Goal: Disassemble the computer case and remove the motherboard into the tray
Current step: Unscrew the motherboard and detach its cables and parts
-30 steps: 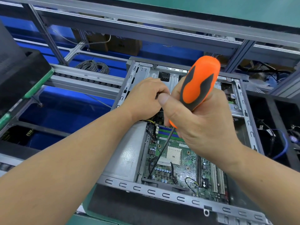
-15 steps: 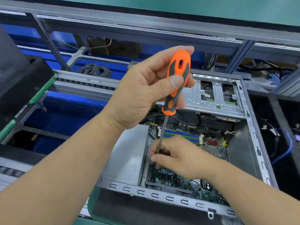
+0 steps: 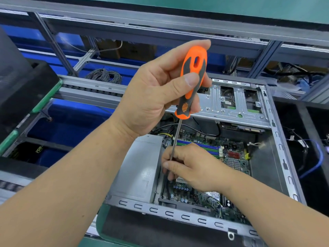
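The open computer case (image 3: 277, 157) lies on a dark mat with a green edge (image 3: 99, 223) on the counter. Past it runs a grey metal frame (image 3: 160, 20) with blue bins (image 3: 58, 122) under it and a coil of grey wire (image 3: 105, 75).

The left hand (image 3: 156, 90) is curled around the orange and grey handle of a screwdriver (image 3: 193, 81), held up above the case. Its thin shaft goes down to the right hand (image 3: 194, 166). The fingers (image 3: 170, 164) of that hand pinch the shaft low down, just over the green motherboard (image 3: 236, 161). The tip is hidden behind them.

Left of those fingers sits a grey metal box (image 3: 137, 168), very close. Right of them the board lies bare, with blue and green slots (image 3: 201, 147). The case walls stand all around the board.
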